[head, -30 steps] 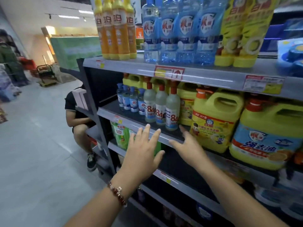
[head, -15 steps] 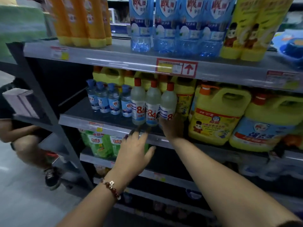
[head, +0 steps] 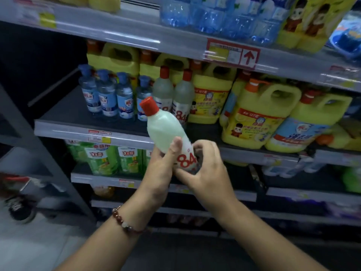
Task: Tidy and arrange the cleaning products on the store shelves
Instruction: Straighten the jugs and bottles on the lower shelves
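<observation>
Hands on the 84 bottle, off the shelf.
Your left hand (head: 159, 169) and right hand (head: 205, 169) both curl round the 84 bottle (head: 168, 132), tilted out front of the middle shelf (head: 82, 132). Set it upright beside the two standing 84 bottles (head: 172, 94), label facing out.

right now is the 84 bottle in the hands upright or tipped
Tipped: the 84 bottle leans, red cap up-left, gripped low by the left hand and right hand.
</observation>
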The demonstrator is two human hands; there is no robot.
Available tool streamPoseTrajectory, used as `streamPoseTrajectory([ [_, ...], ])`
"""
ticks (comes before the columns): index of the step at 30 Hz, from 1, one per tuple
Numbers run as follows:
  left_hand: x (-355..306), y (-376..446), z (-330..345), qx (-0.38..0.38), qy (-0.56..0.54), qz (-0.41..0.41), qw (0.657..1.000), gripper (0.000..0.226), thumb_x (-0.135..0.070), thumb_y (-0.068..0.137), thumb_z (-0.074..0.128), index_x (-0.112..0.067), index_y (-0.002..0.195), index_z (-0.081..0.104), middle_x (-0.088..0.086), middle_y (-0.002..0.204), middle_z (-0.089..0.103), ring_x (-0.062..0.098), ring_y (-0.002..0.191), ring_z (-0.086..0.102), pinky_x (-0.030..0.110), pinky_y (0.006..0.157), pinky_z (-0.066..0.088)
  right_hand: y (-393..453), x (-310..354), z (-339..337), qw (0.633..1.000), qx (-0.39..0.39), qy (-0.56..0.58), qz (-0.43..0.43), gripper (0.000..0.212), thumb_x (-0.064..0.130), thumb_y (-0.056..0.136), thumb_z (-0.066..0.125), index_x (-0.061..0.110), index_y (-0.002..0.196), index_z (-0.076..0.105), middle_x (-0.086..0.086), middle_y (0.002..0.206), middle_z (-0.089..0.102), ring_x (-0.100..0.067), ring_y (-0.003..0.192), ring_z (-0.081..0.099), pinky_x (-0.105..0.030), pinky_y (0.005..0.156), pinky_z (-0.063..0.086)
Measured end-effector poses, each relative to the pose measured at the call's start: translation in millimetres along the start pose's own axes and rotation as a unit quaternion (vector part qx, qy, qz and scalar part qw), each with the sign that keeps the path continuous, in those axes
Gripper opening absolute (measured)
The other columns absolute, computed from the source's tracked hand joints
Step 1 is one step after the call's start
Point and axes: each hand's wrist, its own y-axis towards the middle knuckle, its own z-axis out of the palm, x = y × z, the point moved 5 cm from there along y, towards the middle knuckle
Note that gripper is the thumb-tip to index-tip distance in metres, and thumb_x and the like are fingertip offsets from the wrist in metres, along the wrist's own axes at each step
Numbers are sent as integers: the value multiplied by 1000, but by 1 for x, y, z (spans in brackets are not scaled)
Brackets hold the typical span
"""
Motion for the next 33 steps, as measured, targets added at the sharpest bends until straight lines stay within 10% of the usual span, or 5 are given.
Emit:
streamPoseTrajectory([
  [8, 72, -42, -20, -80, -275, -250, 925, 81, -82, 69, 55, -5, 80, 76, 20, 86, 71, 29, 71, 72, 40, 66, 61, -93, -21, 13, 996, 92, -8, 17, 61, 51, 79, 69, 38, 137, 52, 27, 135, 45, -3, 130, 48, -33, 105, 47],
  [16, 104, -62, -28, -53, -281, -308, 907, 73, -76, 83, 54, -7, 102, 67, 20, 98, 70, 32, 88, 69, 43, 81, 60, -130, -36, 24, 986, 122, 26, 115, 59, 33, 85, 73, 51, 134, 46, 37, 136, 39, 8, 133, 40, -14, 103, 41],
  [20, 101, -62, -18, 0, -215, -263, 940, 64, -54, 89, 63, -5, 130, 59, 18, 109, 64, 31, 103, 64, 50, 100, 52, -135, -57, 20, 961, 107, 108, 232, 74, 24, 84, 75, 52, 139, 35, 33, 133, 43, 22, 116, 44, 5, 82, 37],
  [25, 101, -65, 32, 125, 54, -177, 975, 84, -21, 81, 62, -40, 155, 28, 6, 128, 66, 24, 109, 71, 37, 81, 59, -141, -93, -5, 916, 41, 245, 316, 63, 8, 82, 78, 37, 130, 49, 8, 114, 71, -1, 99, 69, -18, 84, 55],
  [33, 136, -73, 147, 269, 363, -50, 891, 98, -34, 83, 69, -49, 158, 7, -22, 142, 55, -5, 122, 60, 41, 107, 50, -172, -164, -84, 852, -29, 406, 329, 60, 15, 77, 75, 25, 133, 56, -1, 120, 74, -15, 113, 69, -28, 90, 56],
])
